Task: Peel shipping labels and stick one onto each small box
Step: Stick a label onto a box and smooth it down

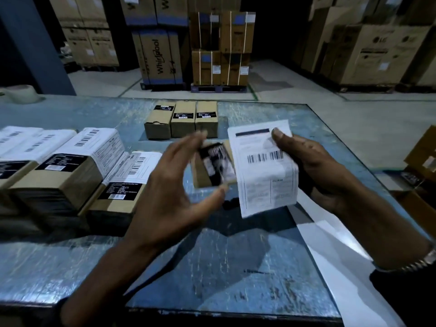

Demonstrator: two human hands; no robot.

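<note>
Three unlabelled boxes (181, 119) waiting far; labelled stack (70, 166) parked left. Right hand (313, 171) pinching peeled label (264, 166), held clear for sticking; left hand (174, 182) spread, reaching small box (212, 166), grip unclear.

"Whirlpool" reads vertically on a tall carton (158, 56) at the back. "LG" logos mark the cartons (387, 48) stacked right. Print on the held shipping label (264, 166) and box stickers is illegible.

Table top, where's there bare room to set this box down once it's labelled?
Bare table lies near you, between your forearms. Another strip runs between the labelled boxes and three unlabelled boxes. The left side is crowded; backing paper covers the right edge.
</note>
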